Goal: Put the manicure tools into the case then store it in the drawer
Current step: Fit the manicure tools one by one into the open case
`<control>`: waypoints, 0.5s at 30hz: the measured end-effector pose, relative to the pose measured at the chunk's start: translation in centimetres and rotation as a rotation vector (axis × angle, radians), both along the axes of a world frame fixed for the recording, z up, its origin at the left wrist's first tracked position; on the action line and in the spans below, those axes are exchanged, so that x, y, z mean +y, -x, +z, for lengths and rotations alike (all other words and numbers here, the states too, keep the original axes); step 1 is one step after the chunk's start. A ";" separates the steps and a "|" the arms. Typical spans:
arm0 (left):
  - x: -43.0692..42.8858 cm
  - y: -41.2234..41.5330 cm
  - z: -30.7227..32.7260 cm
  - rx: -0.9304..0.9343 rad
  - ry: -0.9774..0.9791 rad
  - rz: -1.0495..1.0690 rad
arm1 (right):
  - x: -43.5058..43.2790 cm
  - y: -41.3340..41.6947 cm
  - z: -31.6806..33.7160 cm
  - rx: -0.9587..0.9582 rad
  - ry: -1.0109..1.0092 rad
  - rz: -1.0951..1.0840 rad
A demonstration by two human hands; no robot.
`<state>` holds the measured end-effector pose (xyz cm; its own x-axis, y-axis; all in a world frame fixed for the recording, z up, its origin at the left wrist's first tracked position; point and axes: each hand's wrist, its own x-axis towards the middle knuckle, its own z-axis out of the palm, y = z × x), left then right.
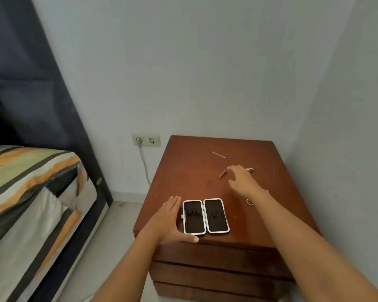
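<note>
The white-rimmed, black-lined manicure case (205, 216) is lying open and flat, both halves showing empty tool loops, just beside the left hand (169, 219) and nearer the person than the right hand (241, 180). The left hand is resting spread and flat against the case's left edge, thumb running along its near corner, steadying it and pinching nothing. The right hand is hovering beyond the case with fingers spread and curled, gripping nothing yet, directly over two small metal tools: a brassy clipper-like piece (223, 173) peeking out at its fingertips and a silvery one (249, 169) just past its knuckles. A thin pale nail file (219, 155) is lying farther out beyond the right hand, and a small metal ring (249, 202) is sitting just beside the right wrist. All of this is resting on the reddish-brown wooden worktop (183, 162) of a bedside cabinet, whose drawer fronts (216, 273) are showing closed below the left hand. The step in hand appears to be picking up the first tool; doing it well probably means pinching one piece at a time by its middle, keeping the left hand bracing the case so it is not sliding toward the edge, then sliding the tool under a loop.
</note>
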<state>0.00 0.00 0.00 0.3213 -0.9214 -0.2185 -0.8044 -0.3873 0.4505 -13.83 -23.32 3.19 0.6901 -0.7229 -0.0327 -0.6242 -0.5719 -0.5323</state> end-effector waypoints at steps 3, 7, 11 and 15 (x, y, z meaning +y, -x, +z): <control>-0.8 -0.4 -0.9 -0.048 0.055 -0.054 | -2.0 -1.6 -1.1 0.034 0.077 0.007; -2.1 -1.5 -2.0 -0.077 0.059 -0.111 | -4.0 -3.4 -2.6 0.173 0.141 0.052; -2.3 -1.9 -2.1 -0.090 0.078 -0.146 | -4.7 -3.9 -4.0 0.134 0.238 0.025; -2.6 -1.8 -2.7 -0.097 0.132 -0.120 | -4.1 -4.1 -3.7 0.030 0.142 0.012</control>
